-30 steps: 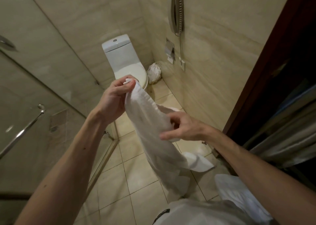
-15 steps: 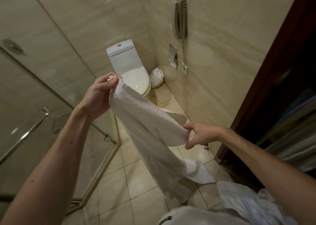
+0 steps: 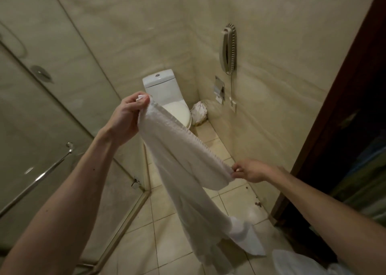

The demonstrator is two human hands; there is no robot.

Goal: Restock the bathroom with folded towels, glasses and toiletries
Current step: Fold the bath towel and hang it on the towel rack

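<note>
One glass shower wall (image 3: 52, 118) fills the left side, and one metal bar (image 3: 41, 176) runs slanted across it. One tiled floor (image 3: 167, 233) lies below. One dark wooden door frame (image 3: 334, 118) stands at the right edge.

In the middle there is one white towel (image 3: 183, 170), unfolded, held up in the air between two hands. Its upper edge is stretched in a slanted line from upper left to lower right. The rest hangs down in a long strip toward the floor; whether the lower end touches the tiles, I cannot tell.

The left hand (image 3: 127, 118) is the higher one. Its fingers (image 3: 144, 102) are curled and clamped on one corner of the towel, and a small white tip comes out above them. The right hand (image 3: 250, 170) is lower and to the right. Its thumb and fingertips are pressed together on the other end of the same edge.

Behind the towel stands one white toilet (image 3: 165, 91), lid closed, against the back wall. One white crumpled bundle (image 3: 199, 112) sits on the floor just beside it, in the corner. On the right wall hangs one wall phone (image 3: 228, 49), and below it one small metal paper holder (image 3: 219, 88).
</note>
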